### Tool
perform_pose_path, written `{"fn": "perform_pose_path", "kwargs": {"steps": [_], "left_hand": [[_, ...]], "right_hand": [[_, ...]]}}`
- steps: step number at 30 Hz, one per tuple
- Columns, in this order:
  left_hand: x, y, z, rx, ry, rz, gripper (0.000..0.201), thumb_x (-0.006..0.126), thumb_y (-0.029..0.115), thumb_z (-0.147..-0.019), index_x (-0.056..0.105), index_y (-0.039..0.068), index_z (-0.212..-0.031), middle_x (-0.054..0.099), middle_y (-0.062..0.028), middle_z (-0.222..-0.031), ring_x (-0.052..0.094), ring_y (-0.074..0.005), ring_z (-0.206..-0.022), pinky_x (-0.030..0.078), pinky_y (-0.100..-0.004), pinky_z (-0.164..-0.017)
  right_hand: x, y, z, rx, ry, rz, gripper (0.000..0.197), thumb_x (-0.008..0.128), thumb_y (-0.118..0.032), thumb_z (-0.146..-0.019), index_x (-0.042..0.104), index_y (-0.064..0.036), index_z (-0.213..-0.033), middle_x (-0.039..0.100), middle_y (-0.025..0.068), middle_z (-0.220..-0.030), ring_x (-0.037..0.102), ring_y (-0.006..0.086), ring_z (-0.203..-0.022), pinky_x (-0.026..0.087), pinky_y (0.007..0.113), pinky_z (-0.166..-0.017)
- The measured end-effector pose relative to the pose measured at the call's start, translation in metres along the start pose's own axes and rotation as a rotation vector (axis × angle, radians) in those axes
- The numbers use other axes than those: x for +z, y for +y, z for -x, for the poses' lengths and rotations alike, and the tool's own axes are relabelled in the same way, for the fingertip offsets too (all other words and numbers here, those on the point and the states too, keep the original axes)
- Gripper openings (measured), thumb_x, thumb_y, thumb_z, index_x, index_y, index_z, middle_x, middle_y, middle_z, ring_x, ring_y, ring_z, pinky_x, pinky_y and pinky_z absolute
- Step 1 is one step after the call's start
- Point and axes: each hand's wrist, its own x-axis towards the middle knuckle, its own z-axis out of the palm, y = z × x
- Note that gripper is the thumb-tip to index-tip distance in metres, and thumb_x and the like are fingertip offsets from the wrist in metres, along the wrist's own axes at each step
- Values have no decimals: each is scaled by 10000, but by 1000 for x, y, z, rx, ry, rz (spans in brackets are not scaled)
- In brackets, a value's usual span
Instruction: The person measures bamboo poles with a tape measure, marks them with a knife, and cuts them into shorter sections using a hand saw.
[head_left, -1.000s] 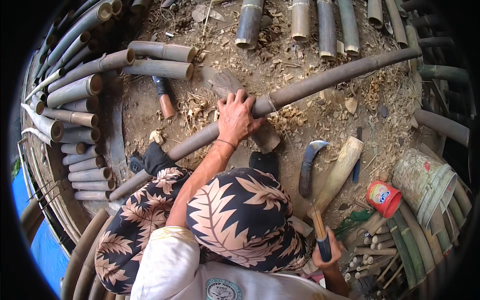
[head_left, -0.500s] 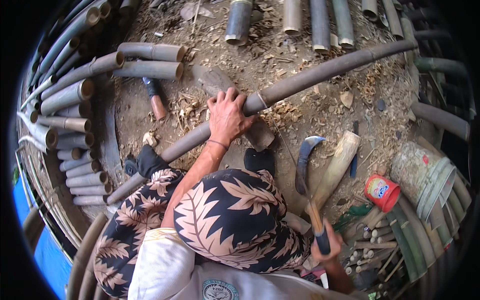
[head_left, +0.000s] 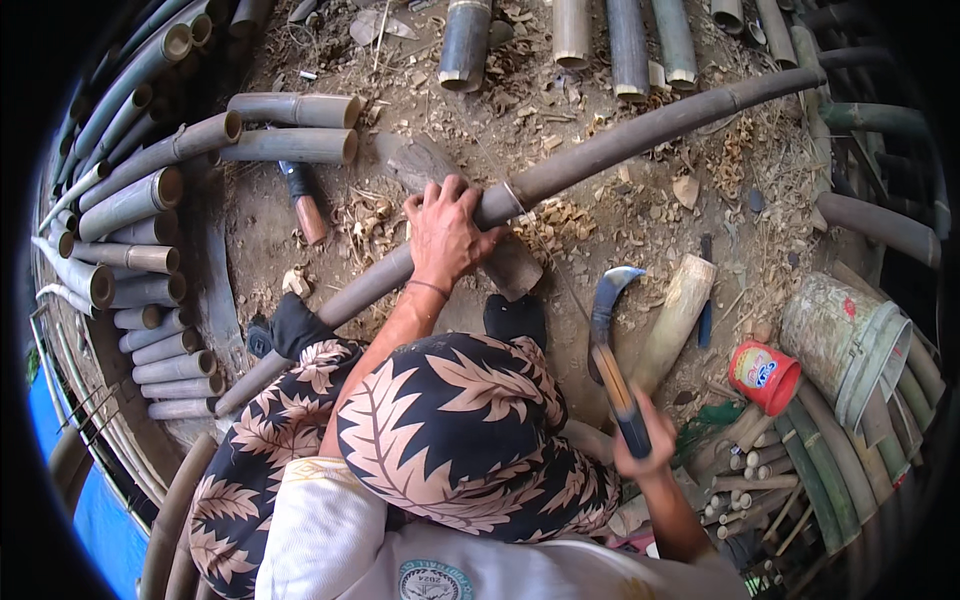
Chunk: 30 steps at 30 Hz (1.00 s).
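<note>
A long grey-brown bamboo pole lies slantwise across a short wooden block. My left hand is wrapped over the pole just left of a pale ring-shaped line around it. In my right hand is a handsaw with a wood and black handle. Its thin blade, seen nearly edge-on, runs up toward the pole near that line; the contact itself is hard to make out. A curved sickle-like blade with a dark lower part lies just beyond the saw handle.
Cut bamboo tubes are stacked at left, with more at the top. A knife-like tool with a wooden end lies left. At right are a pale bamboo piece, a red tub and a dirty bucket. Shavings litter the ground.
My right hand has pushed the saw forward and slightly left, bringing its handle nearer the pole. My left hand keeps its hold on the bamboo pole. The whole view has shifted slightly.
</note>
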Motion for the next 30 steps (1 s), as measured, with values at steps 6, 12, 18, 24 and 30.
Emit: {"fn": "perform_pose_path", "kwargs": {"steps": [6,12,18,24,30], "left_hand": [[3,-4,7,20,4,26,547,802,472,-685,697,166,-1127,569,-54,-1132,519,-272,-1112,342,-500,-988],[2,-6,6,-1,57,17,525,814,460,-679,693,158,-1092,567,-48,-1131,516,-266,-1108,341,-494,-985],[3,-1,3,30,54,12,502,804,475,-688,704,159,-1065,576,-48,-1115,525,-270,-1099,342,-499,-985],[2,-9,8,3,75,9,527,815,437,-671,698,193,-1122,579,-31,-1121,534,-257,-1092,339,-492,-993],[8,3,9,32,61,4,533,808,468,-686,701,176,-1119,575,-30,-1133,524,-256,-1109,346,-493,-979]], "right_hand": [[48,-12,-82,-3,70,-143,575,601,26,-738,567,109,-1306,661,130,-740,630,170,-544,539,324,-549],[-35,-27,46,84,-18,-8,446,623,-58,-804,605,142,-1203,719,268,-964,743,303,-749,576,369,-738],[58,-6,-104,-9,49,-216,608,637,20,-745,550,84,-1343,667,131,-761,619,156,-546,505,304,-517],[-51,-24,75,78,-77,104,474,619,-51,-771,598,155,-1197,730,245,-933,744,307,-738,573,345,-729],[45,10,-72,-16,100,-204,578,626,-11,-729,579,88,-1298,663,149,-787,648,207,-558,528,338,-560]]}}
